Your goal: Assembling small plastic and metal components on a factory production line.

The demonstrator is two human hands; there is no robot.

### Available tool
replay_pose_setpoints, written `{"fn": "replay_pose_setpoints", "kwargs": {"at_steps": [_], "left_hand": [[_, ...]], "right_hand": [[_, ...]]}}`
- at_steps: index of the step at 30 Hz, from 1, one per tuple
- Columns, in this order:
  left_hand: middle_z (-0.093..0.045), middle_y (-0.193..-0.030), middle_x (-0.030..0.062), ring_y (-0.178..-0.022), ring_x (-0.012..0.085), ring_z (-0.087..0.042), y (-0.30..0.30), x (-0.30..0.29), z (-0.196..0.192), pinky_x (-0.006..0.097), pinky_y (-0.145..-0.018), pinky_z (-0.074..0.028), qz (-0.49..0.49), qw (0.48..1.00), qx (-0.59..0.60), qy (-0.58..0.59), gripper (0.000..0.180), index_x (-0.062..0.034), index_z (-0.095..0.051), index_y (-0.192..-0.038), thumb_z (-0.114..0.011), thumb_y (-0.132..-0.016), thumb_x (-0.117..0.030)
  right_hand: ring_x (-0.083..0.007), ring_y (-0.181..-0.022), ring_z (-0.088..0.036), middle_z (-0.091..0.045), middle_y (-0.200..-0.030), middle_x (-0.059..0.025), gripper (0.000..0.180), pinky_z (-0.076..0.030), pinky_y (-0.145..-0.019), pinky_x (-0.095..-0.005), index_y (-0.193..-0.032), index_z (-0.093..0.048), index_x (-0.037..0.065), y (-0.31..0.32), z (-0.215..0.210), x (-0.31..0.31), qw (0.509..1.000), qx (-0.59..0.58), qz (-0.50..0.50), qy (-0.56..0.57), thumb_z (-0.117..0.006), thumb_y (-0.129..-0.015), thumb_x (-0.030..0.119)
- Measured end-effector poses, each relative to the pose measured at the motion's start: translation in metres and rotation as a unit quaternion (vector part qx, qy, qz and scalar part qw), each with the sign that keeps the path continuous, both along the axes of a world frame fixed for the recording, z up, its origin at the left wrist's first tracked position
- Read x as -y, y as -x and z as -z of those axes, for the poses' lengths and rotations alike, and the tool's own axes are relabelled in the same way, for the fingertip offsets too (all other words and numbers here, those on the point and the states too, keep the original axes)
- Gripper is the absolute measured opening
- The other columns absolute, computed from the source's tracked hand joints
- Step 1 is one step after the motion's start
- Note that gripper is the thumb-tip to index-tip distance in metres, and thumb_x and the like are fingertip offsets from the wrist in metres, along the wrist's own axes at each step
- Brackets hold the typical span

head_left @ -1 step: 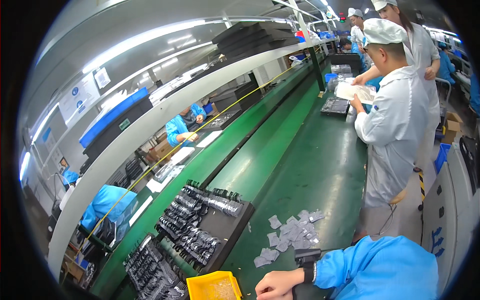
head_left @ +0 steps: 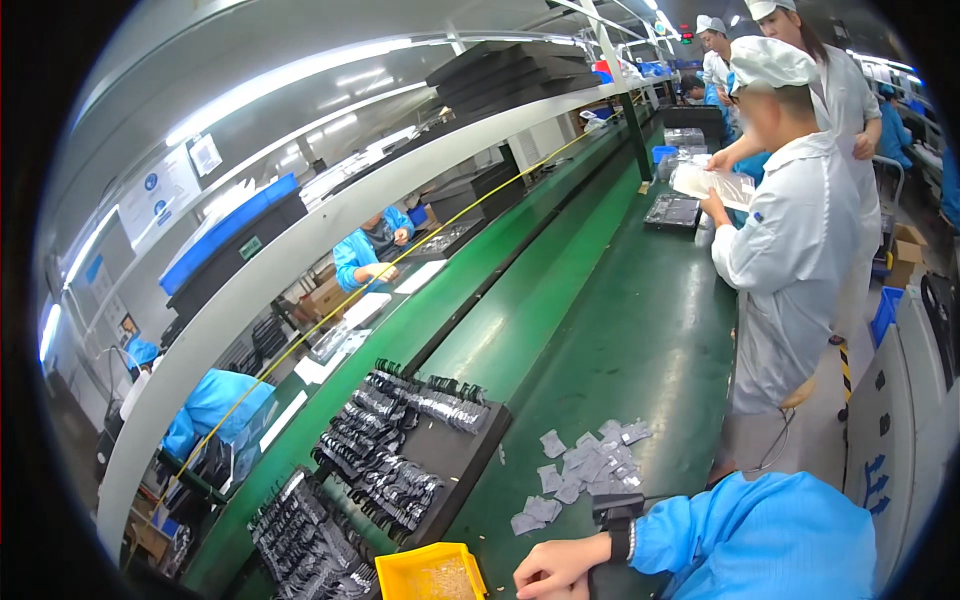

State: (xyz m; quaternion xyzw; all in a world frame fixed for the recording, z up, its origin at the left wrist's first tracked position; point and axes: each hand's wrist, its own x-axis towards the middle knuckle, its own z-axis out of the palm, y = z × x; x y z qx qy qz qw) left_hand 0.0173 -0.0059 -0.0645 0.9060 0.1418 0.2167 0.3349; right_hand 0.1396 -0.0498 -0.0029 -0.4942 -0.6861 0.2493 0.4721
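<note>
My right hand [head_left: 553,568] rests at the lower edge, its fingers curled downward; what they hold, if anything, is hidden. A blue sleeve covers that arm, and a black band circles the wrist. Skin just under this hand may belong to my left hand, but its fingers are hidden. Left of the right hand stands a yellow bin [head_left: 474,560] with small beige bits inside. Beyond the hand lies a loose pile of small flat grey pieces [head_left: 595,465]. Farther left, a black tray [head_left: 470,470] carries rows of black parts with shiny faces [head_left: 385,480].
More black parts [head_left: 305,540] lie in rows at the near left. A green work surface [head_left: 630,350] runs away from me. A person in white [head_left: 800,220] stands at its right side holding a pale sheet [head_left: 715,187]. People in blue sit across the line.
</note>
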Motion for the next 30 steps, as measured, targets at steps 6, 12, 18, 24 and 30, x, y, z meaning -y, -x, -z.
{"fn": "replay_pose_setpoints", "kwargs": {"at_steps": [6, 12, 18, 24, 30], "left_hand": [[-0.056, -0.104, 0.0264, -0.099, 0.0377, -0.055, -0.003, 0.001, -0.015, 0.043, -0.086, -0.041, 0.028, 0.999, -0.026, 0.001, 0.036, 0.0041, -0.054, -0.110, -0.059, -0.083, -0.019], [-0.056, -0.104, 0.0265, -0.099, 0.0377, -0.055, -0.001, 0.000, -0.010, 0.043, -0.085, -0.042, 0.017, 1.000, -0.017, 0.002, 0.038, 0.0052, -0.054, -0.110, -0.060, -0.083, -0.021], [-0.056, -0.105, 0.0264, -0.100, 0.0374, -0.055, -0.001, 0.000, -0.019, 0.042, -0.085, -0.042, 0.034, 0.998, -0.039, 0.023, 0.038, 0.0052, -0.054, -0.110, -0.060, -0.083, -0.021], [-0.056, -0.104, 0.0262, -0.101, 0.0375, -0.054, -0.001, 0.002, -0.019, 0.043, -0.086, -0.041, 0.027, 1.000, 0.008, 0.011, 0.036, 0.0049, -0.054, -0.109, -0.060, -0.083, -0.019], [-0.057, -0.101, 0.0243, -0.098, 0.0377, -0.054, -0.005, 0.004, -0.025, 0.043, -0.085, -0.041, 0.040, 0.999, 0.031, 0.005, 0.032, 0.0049, -0.056, -0.105, -0.060, -0.082, -0.017]], "right_hand": [[-0.0168, -0.063, -0.061, -0.064, -0.070, -0.0103, 0.027, -0.047, -0.058, -0.0293, -0.078, -0.065, 0.002, -0.015, 0.008, -0.007, 0.998, -0.016, -0.042, 0.032, -0.061, -0.083, 0.028], [-0.0214, -0.055, -0.052, -0.055, -0.062, -0.0072, 0.031, -0.043, -0.052, -0.0312, -0.070, -0.055, 0.000, -0.015, 0.005, -0.010, 0.993, 0.002, -0.076, 0.089, -0.054, -0.086, 0.026], [-0.0154, -0.054, -0.051, -0.056, -0.058, -0.0078, 0.038, -0.041, -0.053, -0.0294, -0.069, -0.059, -0.001, -0.009, 0.028, -0.013, 0.991, -0.070, -0.053, 0.100, -0.054, -0.086, 0.033], [-0.0153, -0.056, -0.055, -0.060, -0.062, -0.0073, 0.037, -0.043, -0.055, -0.0293, -0.071, -0.061, 0.000, -0.007, 0.024, -0.015, 0.990, -0.082, -0.057, 0.104, -0.054, -0.085, 0.033], [-0.0137, -0.062, -0.058, -0.063, -0.067, -0.0059, 0.032, -0.045, -0.059, -0.0277, -0.076, -0.063, 0.001, -0.013, 0.026, -0.014, 0.986, -0.081, -0.061, 0.134, -0.054, -0.086, 0.031]]}}
